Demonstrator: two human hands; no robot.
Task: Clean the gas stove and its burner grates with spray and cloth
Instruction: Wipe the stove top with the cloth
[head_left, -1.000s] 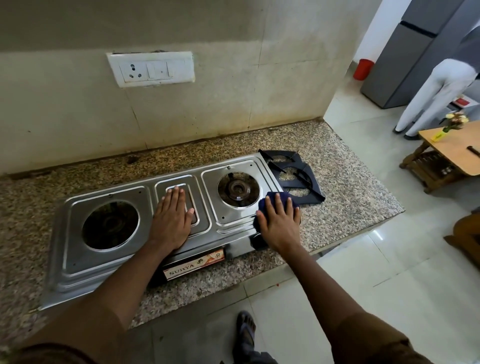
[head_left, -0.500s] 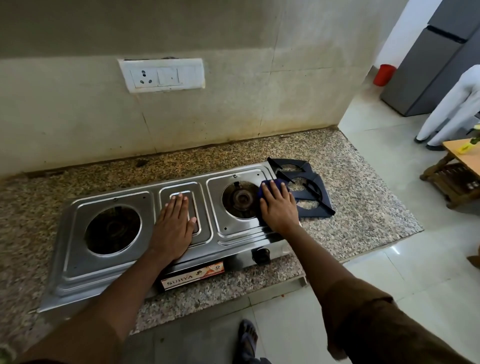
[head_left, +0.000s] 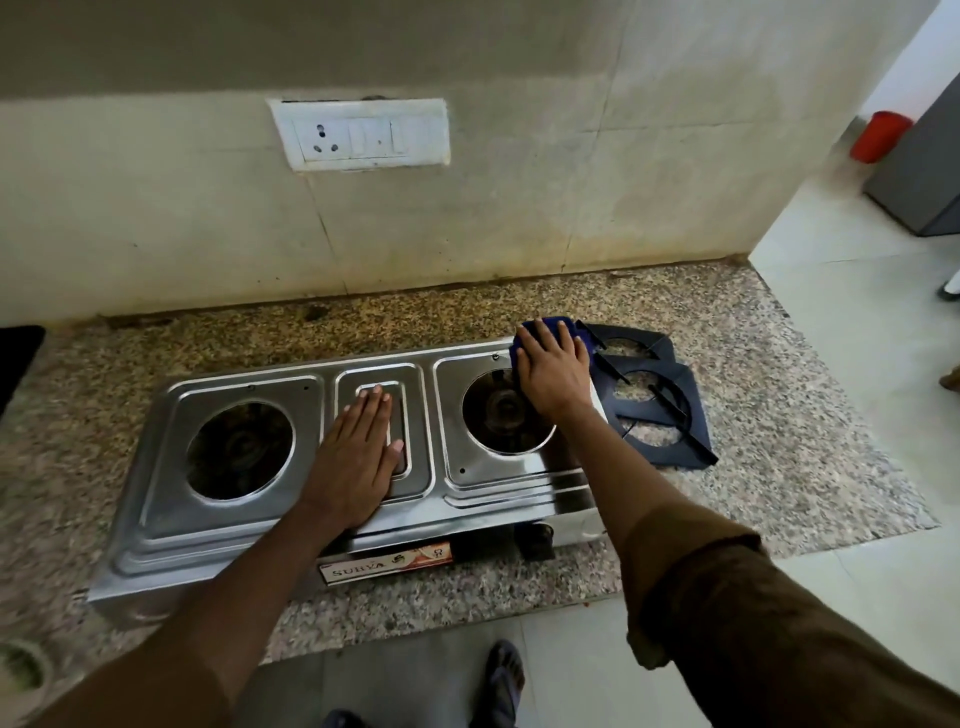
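A two-burner steel gas stove (head_left: 171, 530) sits on a speckled granite counter (head_left: 769, 467), both burner wells bare. My left hand (head_left: 358, 457) lies flat with straight fingers on the raised centre panel of the stove. My right hand (head_left: 553, 371) presses a dark blue cloth (head_left: 569, 328) flat onto the stove's far right corner, just past the right burner (head_left: 496, 415). Most of the cloth is hidden under the palm. Two black burner grates (head_left: 660, 415) lie stacked on the counter right of the stove.
A white switch and socket plate (head_left: 361, 134) is on the wall behind. The counter ends at the right, above a tiled floor with a grey cabinet (head_left: 919, 176) and a red bin (head_left: 880, 136). My sandalled foot (head_left: 501, 680) stands below the counter edge.
My right hand has slid the blue cloth from the stove's near right corner back along the right side to the far right corner. My left hand has stayed on the centre panel.
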